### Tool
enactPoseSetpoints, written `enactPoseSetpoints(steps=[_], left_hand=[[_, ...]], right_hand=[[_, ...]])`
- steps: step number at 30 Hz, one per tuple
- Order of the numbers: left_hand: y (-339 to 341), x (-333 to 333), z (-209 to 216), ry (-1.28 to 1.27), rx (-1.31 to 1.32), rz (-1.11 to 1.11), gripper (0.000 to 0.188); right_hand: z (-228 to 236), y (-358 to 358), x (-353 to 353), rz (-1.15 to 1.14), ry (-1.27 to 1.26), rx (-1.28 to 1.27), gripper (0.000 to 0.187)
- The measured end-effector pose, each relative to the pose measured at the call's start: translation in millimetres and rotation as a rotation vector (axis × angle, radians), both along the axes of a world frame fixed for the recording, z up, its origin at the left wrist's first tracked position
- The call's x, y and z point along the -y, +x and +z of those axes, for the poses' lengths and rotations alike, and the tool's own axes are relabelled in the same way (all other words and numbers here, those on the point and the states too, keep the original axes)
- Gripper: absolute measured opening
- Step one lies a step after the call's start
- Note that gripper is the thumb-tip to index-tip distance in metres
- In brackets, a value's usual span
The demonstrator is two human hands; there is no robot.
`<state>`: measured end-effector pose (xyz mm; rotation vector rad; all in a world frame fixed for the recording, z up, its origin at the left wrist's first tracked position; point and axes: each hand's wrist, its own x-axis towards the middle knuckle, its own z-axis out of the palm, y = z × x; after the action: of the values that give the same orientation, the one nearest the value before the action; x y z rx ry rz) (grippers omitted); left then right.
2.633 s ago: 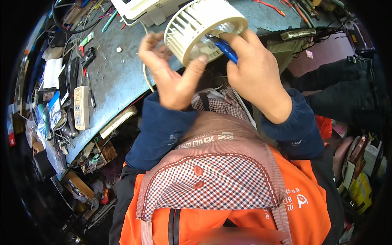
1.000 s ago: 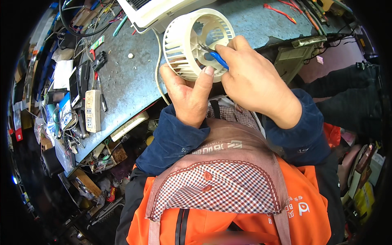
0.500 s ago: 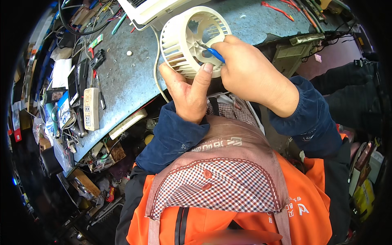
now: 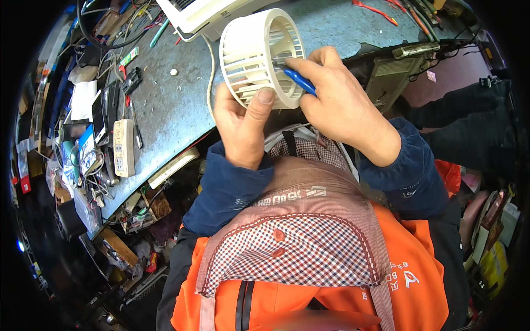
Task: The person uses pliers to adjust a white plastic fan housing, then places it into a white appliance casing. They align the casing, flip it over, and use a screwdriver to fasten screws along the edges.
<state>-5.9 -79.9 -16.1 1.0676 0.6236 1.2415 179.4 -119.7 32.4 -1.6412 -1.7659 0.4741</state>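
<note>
A white plastic blower fan wheel (image 4: 245, 47) with slatted sides is held up over the near edge of the workbench. My left hand (image 4: 243, 118) grips its lower rim, the thumb in front and the fingers curled behind and partly hidden. My right hand (image 4: 345, 99) is closed on blue-handled pliers (image 4: 300, 81). Their metal jaws reach into the wheel's open end, near its hub; what the tips touch is hidden by the rim and too small to make out.
A white appliance housing (image 4: 207, 16) stands at the back of the blue-grey bench (image 4: 171, 105). To the left lie a power strip (image 4: 123, 148), a phone (image 4: 99, 117), a screwdriver (image 4: 134, 124) and tangled cables. Red-handled tools (image 4: 375, 12) lie at the far right.
The fan wheel has turned, so its open end faces more to the right and shows narrower. My right hand and the pliers have shifted slightly right and down.
</note>
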Motion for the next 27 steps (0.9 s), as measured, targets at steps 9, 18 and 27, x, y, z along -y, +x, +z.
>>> enactPoseSetpoints(steps=[9, 18, 27], left_hand=[[-22.0, -5.7, 16.0, 0.118, -0.095, -0.018, 0.095], [-48.6, -6.3, 34.4, 0.092, -0.205, 0.059, 0.088], [-22.6, 17.8, 22.3, 0.088, -0.089, 0.108, 0.086]], right_hand=[[-2.0, -10.1, -9.2, -0.015, -0.035, -0.159, 0.054], [-0.2, -16.0, -11.7, 0.074, 0.014, -0.162, 0.054], [21.4, -18.4, 5.2, 0.088, 0.044, 0.089, 0.052]])
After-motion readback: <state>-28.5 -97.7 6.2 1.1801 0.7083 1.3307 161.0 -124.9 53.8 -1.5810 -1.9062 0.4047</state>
